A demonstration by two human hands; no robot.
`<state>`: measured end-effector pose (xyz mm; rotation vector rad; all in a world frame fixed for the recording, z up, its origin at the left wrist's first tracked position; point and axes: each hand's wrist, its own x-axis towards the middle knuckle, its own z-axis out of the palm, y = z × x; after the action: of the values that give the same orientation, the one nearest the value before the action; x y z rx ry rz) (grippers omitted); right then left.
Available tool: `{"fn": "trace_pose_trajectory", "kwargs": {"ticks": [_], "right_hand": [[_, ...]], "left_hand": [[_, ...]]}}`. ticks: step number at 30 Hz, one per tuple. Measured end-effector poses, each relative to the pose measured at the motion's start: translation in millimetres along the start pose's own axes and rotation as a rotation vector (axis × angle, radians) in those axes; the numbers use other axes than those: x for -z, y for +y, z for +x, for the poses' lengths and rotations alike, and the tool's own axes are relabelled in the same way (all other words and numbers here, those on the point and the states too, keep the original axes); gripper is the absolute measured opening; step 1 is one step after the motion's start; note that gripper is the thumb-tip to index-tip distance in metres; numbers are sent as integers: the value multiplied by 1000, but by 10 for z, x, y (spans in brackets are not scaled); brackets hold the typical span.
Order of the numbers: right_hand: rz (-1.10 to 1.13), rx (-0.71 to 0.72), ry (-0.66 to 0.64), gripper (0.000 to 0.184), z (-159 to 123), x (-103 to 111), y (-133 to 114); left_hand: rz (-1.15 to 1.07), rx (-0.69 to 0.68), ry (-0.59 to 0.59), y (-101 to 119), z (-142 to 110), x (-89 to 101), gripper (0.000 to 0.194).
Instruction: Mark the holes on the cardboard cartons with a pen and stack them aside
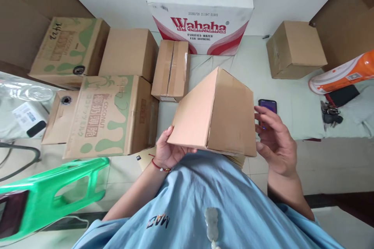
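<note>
We are holding a plain cardboard box [214, 113] up in front of the blue shirt [187, 206], over the near edge of the pale-covered table [295, 113]; the left hand [173, 151] is gripping it at the lower left corner, thumb lying against the side and fingers reaching underneath; the right hand [279, 144] is standing beside the opposite side, fingers parted and curved, and we are not able to tell whether any fingertip is touching the cardboard. As for progress, we are judging that the lifting is done and the handling is in full swing, with the box tilting in the grip and not yet resting on any surface; what is left, as we are reading it, is the rest of this handling and a setting-down; we are not making out whether every flap is closed. Around it, a narrow taped box [171, 70] and a coconut carton [102, 116] are standing to the left, another small box [296, 48] is sitting well apart on the right, and a phone [268, 107] is lying just behind the right hand's fingers.
</note>
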<state>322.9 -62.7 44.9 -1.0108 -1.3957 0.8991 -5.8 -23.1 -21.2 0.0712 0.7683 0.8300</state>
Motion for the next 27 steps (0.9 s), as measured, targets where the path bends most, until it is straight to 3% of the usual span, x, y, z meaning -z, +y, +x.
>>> {"fn": "trace_pose_trajectory", "kwargs": {"ticks": [4, 7, 15, 19, 27], "right_hand": [[-96, 31, -8, 63, -7, 19, 23], [-120, 7, -55, 60, -11, 42, 50], [-29, -108, 56, 59, -35, 17, 235], [14, -170, 78, 56, -70, -5, 317], [87, -280, 199, 42, -79, -58, 491]], "left_hand": [[44, 72, -83, 10, -35, -8, 46], [71, 105, -76, 14, -72, -14, 53], [293, -19, -82, 59, -171, -65, 85], [380, -154, -62, 76, -231, -148, 92], [484, -453, -4, 18, -388, -252, 74]]}}
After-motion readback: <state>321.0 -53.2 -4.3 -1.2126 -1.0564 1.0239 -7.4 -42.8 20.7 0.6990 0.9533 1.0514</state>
